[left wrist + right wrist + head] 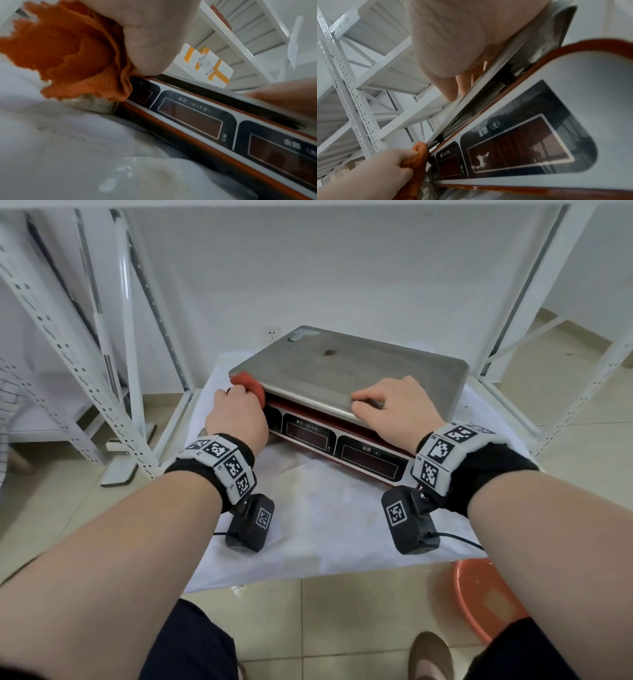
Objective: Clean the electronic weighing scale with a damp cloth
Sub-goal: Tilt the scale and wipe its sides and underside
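Observation:
The weighing scale (pixel 346 368) has a steel platter over a red body with dark display windows (pixel 370 460), and it sits on a white sheet. My left hand (pixel 236 412) grips an orange-red cloth (pixel 248 386) against the platter's front left corner. In the left wrist view the cloth (pixel 68 54) bunches out below the palm, beside the display panel (pixel 188 121). My right hand (pixel 397 402) rests on the platter's front edge, fingers spread on the steel. In the right wrist view the right hand's fingertips (pixel 450 92) lie along the platter rim, and the cloth (pixel 418 155) shows far off.
White perforated shelf uprights (pixel 68 347) stand left and right of the scale. The white sheet (pixel 308 525) covers the low shelf. An orange basin (pixel 479 594) sits on the tiled floor at the lower right, near my shoe (pixel 431 655). A taped white box (pixel 205 65) lies behind.

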A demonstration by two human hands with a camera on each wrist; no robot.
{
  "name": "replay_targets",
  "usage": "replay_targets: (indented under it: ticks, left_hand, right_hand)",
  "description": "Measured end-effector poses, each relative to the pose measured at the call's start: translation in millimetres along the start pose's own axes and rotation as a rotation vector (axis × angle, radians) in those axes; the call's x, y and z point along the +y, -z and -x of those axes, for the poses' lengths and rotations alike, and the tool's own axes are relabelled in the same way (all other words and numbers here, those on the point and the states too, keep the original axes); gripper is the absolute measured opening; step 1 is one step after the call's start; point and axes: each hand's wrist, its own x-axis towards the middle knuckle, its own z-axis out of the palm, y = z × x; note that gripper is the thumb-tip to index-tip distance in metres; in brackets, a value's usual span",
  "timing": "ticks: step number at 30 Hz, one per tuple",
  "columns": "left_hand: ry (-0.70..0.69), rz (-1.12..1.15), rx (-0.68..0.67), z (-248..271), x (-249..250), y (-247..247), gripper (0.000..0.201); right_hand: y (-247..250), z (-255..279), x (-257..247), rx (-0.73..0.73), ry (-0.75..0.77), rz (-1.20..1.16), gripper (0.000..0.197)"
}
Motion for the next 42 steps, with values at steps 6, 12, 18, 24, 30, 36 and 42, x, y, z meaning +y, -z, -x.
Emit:
replay_targets:
  ticks: [6,12,18,24,30,36,42]
  left_hand:
    - [0.043,0.354,0.097,6,-2,9,0.044]
    - [0.002,0.123,0.083,12,-11,5,0.040]
    - [-0.033,0.099,0.037,7,-15,1,0.031]
    - [-0.127,0.085,-0.016,6,0,1,0.042]
    - [-0.257,0.118,-0.002,26,18,2,0.039]
    - [-0.469,0.289,0.059,54,37,-8,0.052]
    - [-0.569,0.344,-0.001,68,51,-9,0.066]
  right_hand:
    - [6,4,0,-0.053,0.047,0.100,0.061]
    - [11,9,-3,0.029,0.079,0.260,0.031]
    - [10,13,-9,0.085,0.098,0.339,0.027]
    - [12,12,-11,0.128,0.109,0.332,0.024]
    - [8,14,-13,0.130,0.111,0.331,0.024]
    - [11,18,-16,0.146,0.078,0.349,0.027]
    - [18,24,-17,0.083,0.011,0.354,0.033]
